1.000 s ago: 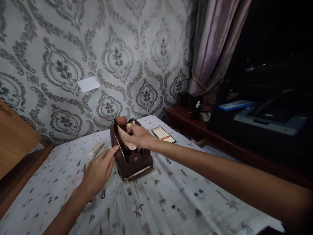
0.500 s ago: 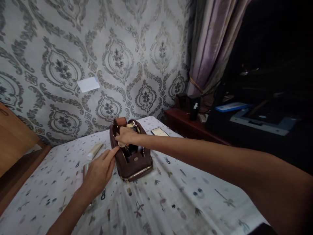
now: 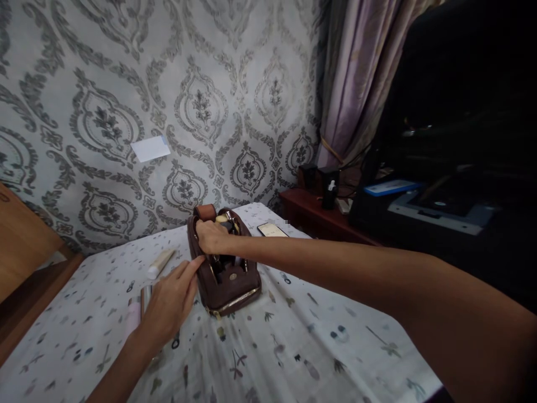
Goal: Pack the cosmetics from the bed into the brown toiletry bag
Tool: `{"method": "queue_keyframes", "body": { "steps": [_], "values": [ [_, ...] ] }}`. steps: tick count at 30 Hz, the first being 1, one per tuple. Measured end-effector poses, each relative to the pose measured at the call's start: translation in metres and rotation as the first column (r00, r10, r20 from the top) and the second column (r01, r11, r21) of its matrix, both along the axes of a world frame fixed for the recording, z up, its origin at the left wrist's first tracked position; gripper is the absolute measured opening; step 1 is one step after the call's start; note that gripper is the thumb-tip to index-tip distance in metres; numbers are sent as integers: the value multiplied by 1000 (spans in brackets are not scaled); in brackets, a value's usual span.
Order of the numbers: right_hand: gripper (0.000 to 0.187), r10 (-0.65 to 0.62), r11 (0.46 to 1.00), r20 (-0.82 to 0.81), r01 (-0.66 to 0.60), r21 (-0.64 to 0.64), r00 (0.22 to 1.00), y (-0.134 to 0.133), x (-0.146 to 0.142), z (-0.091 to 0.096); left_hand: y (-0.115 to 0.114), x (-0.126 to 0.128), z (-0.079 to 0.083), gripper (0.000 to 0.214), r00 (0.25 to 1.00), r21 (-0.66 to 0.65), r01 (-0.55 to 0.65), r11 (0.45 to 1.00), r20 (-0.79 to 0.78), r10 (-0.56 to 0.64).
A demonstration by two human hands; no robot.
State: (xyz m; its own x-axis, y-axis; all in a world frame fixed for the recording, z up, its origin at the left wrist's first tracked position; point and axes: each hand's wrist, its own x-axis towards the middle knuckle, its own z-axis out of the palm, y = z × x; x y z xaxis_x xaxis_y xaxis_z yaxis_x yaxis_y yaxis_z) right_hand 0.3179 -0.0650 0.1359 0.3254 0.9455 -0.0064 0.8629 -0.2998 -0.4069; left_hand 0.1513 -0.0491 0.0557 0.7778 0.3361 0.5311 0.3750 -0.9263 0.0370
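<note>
A dark brown bag [image 3: 235,292] with gold zips lies on the patterned sheet, its top unzipped and several small items inside. My right hand [image 3: 213,236] reaches into the bag's left part with its fingers curled down. Its fingertips are hidden, so what they grip cannot be made out. Against the bag's left rim rests the stretched index finger of my left hand [image 3: 174,294], which holds nothing visible. Left of the bag lies a cream tube [image 3: 161,263] with a white cap. Pink and metallic cosmetic containers [image 3: 134,311] lie beside my left hand, partly covered by it.
A lit phone [image 3: 272,230] lies on the sheet [image 3: 268,358] right of the bag. Beyond it stands a dark red table [image 3: 296,201] with small black boxes. A wooden panel [image 3: 25,240] borders the left side, and patterned wallpaper [image 3: 201,106] the back.
My right hand has moved slightly left and deeper into the bag. A round pale item under its fingers no longer shows. My left hand stays at the rim.
</note>
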Motion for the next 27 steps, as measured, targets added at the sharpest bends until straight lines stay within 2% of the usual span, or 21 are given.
{"method": "queue_keyframes", "body": {
  "steps": [4, 7, 10, 14, 18, 22, 24, 27],
  "values": [
    [32, 82, 997, 24, -82, 14, 996, -7, 4, 12, -1, -2, 0, 39, 1000, -15, -20, 1000, -23, 20],
    [29, 98, 993, 34, -100, 67, 995, -18, 10, 23, -1, -3, -1, 40, 999, -32, -13, 999, -34, 12],
    [29, 105, 968, 39, -111, 227, 994, -34, 16, 27, -2, -4, -2, 43, 999, -47, -2, 999, -36, 0],
    [25, 179, 870, -22, -148, 471, 984, -61, 21, 20, -7, -5, -3, 47, 999, -71, -32, 997, -38, 29],
    [20, 342, 766, -151, -183, 616, 927, -90, 9, 0, -10, -13, -7, 46, 998, -175, -55, 983, -21, 52],
    [20, 571, 688, -189, -340, 640, 799, -106, -20, -34, -6, -31, -16, 42, 983, -275, -165, 947, 37, 182],
    [16, 627, 672, -172, -415, 614, 760, -105, -37, -55, -2, -42, -21, 40, 975, -324, -163, 932, 89, 201],
    [11, 628, 705, -176, -460, 539, 758, -92, -60, -83, 5, -57, -27, 38, 959, -387, -170, 906, 148, 243]
  ]
}}
